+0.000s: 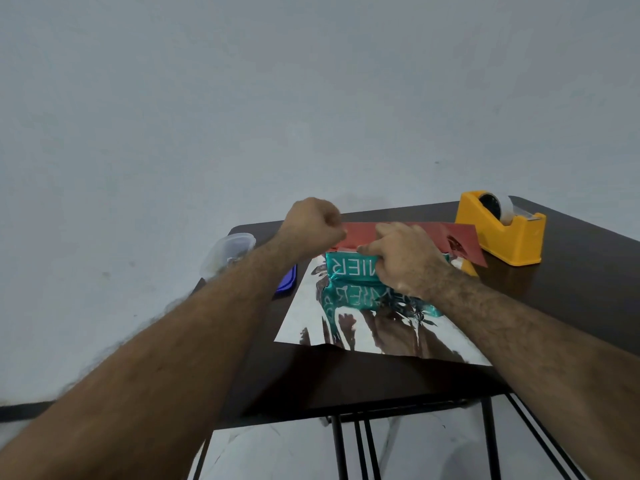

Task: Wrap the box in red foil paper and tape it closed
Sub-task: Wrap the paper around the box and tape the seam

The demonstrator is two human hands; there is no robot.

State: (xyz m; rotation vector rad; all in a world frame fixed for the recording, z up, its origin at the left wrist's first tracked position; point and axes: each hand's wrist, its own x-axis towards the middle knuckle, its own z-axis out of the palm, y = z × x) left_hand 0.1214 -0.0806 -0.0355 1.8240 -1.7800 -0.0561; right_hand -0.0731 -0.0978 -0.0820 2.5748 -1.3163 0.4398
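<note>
The far edge of the foil paper is pinched in the curled fingers of the left hand and is lifted so that its red face is shown to the camera. The fingers of the right hand are bent down onto the top of the teal box, at the line where the raised flap meets the box; whether the paper is gripped there or only pressed cannot be told. The box is seen directly beneath both hands, near the far edge of the sheet, its long axis running left to right across the table. The silver underside of the sheet is spread toward the viewer, and the box's lettering is mirrored in it. The raised flap is held beyond the box, so the fold is judged to be made by drawing it toward the person and down over the top; the right hand is the nearer to the box. A yellow tape dispenser is stood just past the right end of the flap, on the right hand's side. A clear tub and a blue lid are placed at the table's left edge, largely hidden by the left forearm. No tape is yet seen on the paper.
</note>
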